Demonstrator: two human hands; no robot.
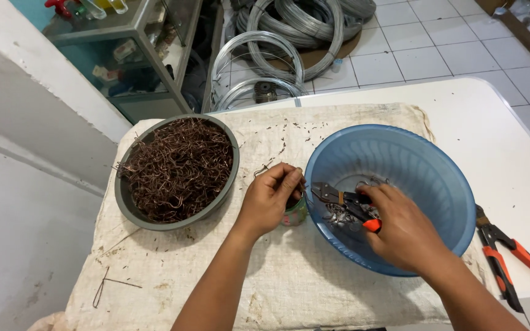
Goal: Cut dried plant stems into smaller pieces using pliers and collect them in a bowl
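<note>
Pliers [346,202] clamped in right hand [403,230] over blue basin [437,178]; left hand [270,197] fingers pinched on small can [295,213]

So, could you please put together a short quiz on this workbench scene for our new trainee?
1. True or false: the right hand holds pliers over the blue basin.
2. What fills the grey bowl? A) screws B) a tangle of copper-coloured bent wire pieces C) water
3. Fill in: a second cutting tool with orange handles lies on the table to the ____ of the blue basin.

Key:
1. True; the pliers have black and orange handles.
2. B; the left hand pinches a thin wire piece beside that bowl, above a small cup.
3. Right.
</note>
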